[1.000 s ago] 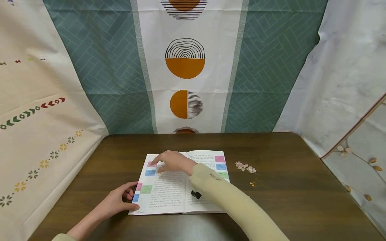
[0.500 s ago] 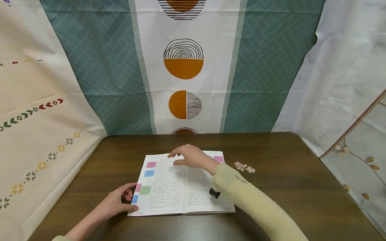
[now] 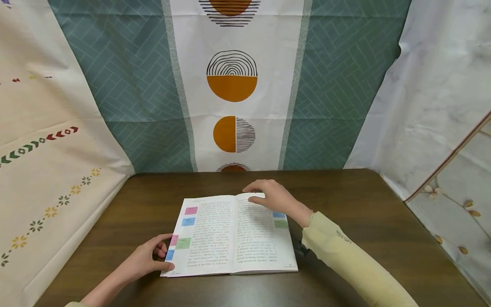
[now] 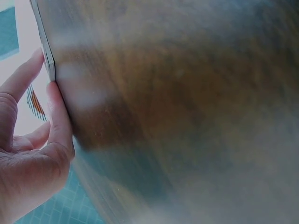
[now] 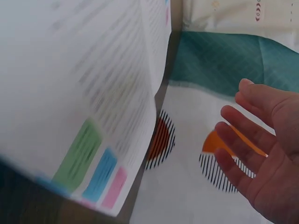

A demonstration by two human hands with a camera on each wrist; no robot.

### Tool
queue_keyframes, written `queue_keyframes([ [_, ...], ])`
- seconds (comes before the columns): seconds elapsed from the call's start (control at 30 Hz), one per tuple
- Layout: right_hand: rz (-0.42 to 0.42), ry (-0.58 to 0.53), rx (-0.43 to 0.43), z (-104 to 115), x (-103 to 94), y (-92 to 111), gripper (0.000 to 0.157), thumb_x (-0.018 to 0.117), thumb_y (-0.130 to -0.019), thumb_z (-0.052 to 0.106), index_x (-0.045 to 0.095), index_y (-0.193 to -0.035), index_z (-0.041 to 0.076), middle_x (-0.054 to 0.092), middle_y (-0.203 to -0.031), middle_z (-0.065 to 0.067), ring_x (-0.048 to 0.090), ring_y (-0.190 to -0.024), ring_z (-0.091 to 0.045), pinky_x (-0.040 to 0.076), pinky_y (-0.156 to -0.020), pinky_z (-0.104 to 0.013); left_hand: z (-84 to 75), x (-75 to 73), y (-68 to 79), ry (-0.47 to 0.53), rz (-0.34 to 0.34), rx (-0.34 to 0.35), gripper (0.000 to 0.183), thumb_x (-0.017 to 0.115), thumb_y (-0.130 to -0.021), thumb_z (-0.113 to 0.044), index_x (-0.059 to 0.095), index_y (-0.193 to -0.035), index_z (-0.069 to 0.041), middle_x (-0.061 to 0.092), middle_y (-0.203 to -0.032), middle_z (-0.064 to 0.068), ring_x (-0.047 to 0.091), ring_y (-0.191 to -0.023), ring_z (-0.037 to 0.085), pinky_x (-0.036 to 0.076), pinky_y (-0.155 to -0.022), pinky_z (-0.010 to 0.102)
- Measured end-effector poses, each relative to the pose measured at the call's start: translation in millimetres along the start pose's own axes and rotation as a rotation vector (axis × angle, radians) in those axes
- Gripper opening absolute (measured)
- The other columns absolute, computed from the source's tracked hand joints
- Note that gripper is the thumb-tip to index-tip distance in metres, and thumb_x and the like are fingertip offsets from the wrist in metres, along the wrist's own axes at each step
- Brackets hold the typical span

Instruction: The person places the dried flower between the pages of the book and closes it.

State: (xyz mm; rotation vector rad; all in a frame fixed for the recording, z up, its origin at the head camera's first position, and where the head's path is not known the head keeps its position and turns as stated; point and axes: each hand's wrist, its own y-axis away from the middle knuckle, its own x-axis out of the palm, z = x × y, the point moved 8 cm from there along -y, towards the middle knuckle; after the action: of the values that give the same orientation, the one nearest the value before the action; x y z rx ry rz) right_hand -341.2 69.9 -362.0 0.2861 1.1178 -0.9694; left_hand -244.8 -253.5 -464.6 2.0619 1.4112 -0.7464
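An open book (image 3: 215,238) lies on the table, its pages printed with text. Pink (image 3: 191,210), blue and green sticky notes line the left page's outer margin. At that page's lower left edge, my left hand (image 3: 147,258) pinches the book, thumb on the page corner. The left wrist view shows this hand (image 4: 39,154) at the book's edge (image 4: 50,67). Over the top of the right page hovers my right hand (image 3: 274,196), fingers loosely bent and holding nothing. Beside the pages in the right wrist view, that hand (image 5: 257,144) has its fingers spread apart.
The dark wooden table (image 3: 353,200) has a patterned cloth (image 3: 238,94) hanging behind it and a cream cloth (image 3: 50,170) on the left. A marbled sheet (image 3: 441,106) hangs at the right. A black device (image 3: 300,249) sits under the right cuff.
My right hand has moved right, from the left page's upper notes across to the top of the right page. The left hand has stayed at the book's left edge.
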Motion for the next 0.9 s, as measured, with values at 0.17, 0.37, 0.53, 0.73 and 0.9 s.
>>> queue_keyframes([
  [0.17, -0.018, 0.020, 0.024, -11.8, -7.4, 16.9, 0.031, 0.073, -0.090, 0.019, 0.070, -0.120, 0.014, 0.071, -0.116, -0.004, 0.065, -0.104, -0.024, 0.054, -0.090, -0.040, 0.8, -0.7, 2.6, -0.001, 0.004, -0.014, 0.086, 0.088, -0.072, -0.025, 0.045, -0.140, 0.004, 0.054, -0.094, 0.004, 0.050, -0.080, 0.002, 0.043, -0.071, 0.019],
  [0.37, -0.085, 0.059, 0.065, -26.4, -21.3, 45.2, 0.030, 0.073, -0.090, 0.021, 0.071, -0.119, 0.014, 0.072, -0.114, -0.002, 0.064, -0.100, -0.021, 0.054, -0.085, -0.038, -2.7, -0.1, 1.3, 0.008, 0.011, -0.004, 0.085, 0.087, -0.073, -0.024, 0.044, -0.141, 0.004, 0.054, -0.095, 0.005, 0.050, -0.081, 0.003, 0.043, -0.071, 0.020],
  [0.53, -0.180, 0.095, 0.083, -40.0, -35.8, 72.4, 0.030, 0.076, -0.087, 0.017, 0.071, -0.117, 0.015, 0.072, -0.111, -0.001, 0.064, -0.094, -0.018, 0.055, -0.081, -0.039, -3.3, 2.4, -1.0, 0.024, 0.028, 0.015, 0.084, 0.086, -0.074, -0.022, 0.043, -0.142, 0.005, 0.054, -0.095, 0.005, 0.050, -0.081, 0.002, 0.043, -0.070, 0.020],
  [0.73, -0.274, 0.114, 0.114, -55.1, -52.2, 97.1, 0.032, 0.077, -0.086, 0.018, 0.070, -0.118, 0.016, 0.071, -0.109, 0.000, 0.068, -0.095, -0.020, 0.056, -0.077, -0.038, -3.5, 1.1, -1.4, 0.023, 0.022, 0.022, 0.084, 0.086, -0.073, -0.021, 0.044, -0.141, 0.005, 0.054, -0.095, 0.006, 0.050, -0.081, 0.002, 0.043, -0.070, 0.020],
  [0.9, -0.320, 0.144, 0.112, -64.0, -61.0, 113.9, 0.031, 0.077, -0.086, 0.018, 0.070, -0.116, 0.016, 0.071, -0.106, 0.002, 0.069, -0.095, -0.019, 0.056, -0.080, -0.044, -2.9, -0.2, -0.8, 0.020, 0.020, 0.028, 0.084, 0.086, -0.073, -0.021, 0.044, -0.141, 0.004, 0.054, -0.094, 0.005, 0.051, -0.081, 0.002, 0.043, -0.071, 0.019],
])
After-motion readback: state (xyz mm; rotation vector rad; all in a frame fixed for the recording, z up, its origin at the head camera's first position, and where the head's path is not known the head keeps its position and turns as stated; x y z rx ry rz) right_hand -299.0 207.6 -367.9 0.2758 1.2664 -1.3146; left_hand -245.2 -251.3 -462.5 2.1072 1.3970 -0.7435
